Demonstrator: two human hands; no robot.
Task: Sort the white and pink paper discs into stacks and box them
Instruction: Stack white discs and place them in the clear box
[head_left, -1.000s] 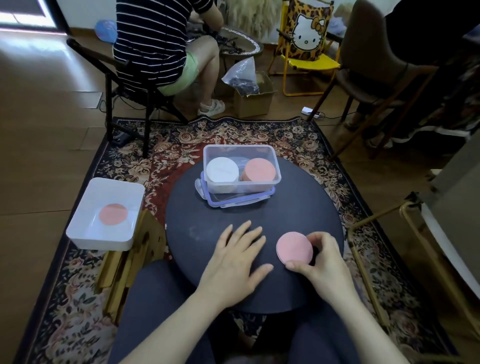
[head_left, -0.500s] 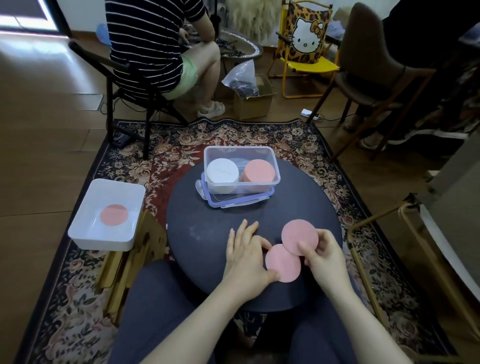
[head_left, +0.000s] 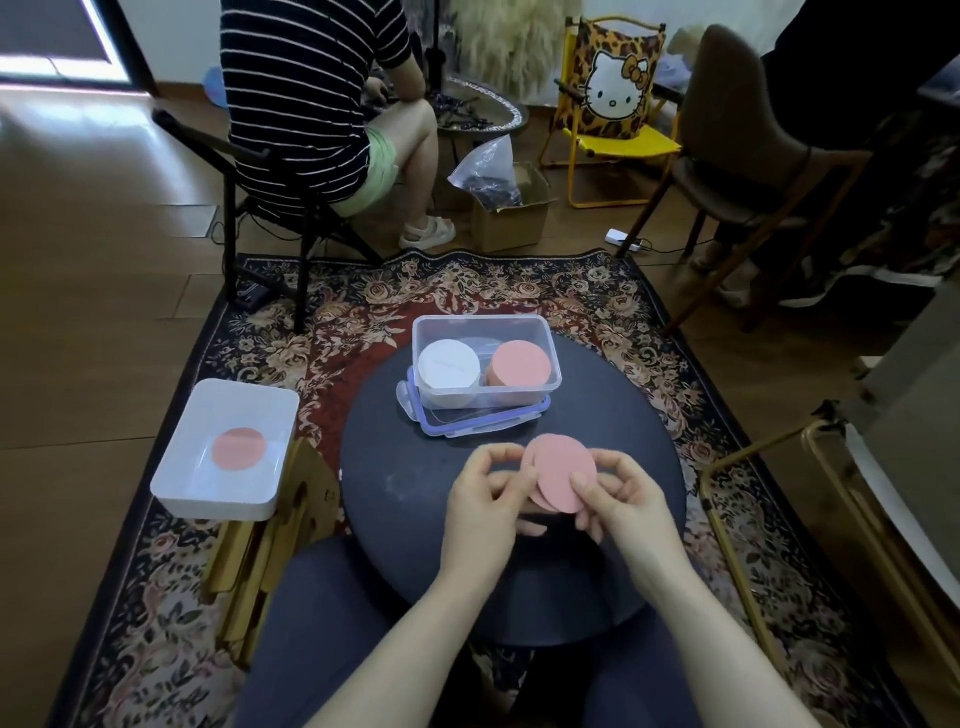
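Pink discs (head_left: 563, 475) lifted together, box (head_left: 485, 364) beyond

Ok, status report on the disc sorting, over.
Both hands, left and right, pinching pink discs above the table. Clear box open, path unobstructed.

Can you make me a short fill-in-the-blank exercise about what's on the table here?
Both hands, the left hand and right hand, hold discs coloured ____.
In the clear box, the pink stack sits beside a ____ stack.
The white tray holds ____ pink disc.

Missing words: pink; white; one
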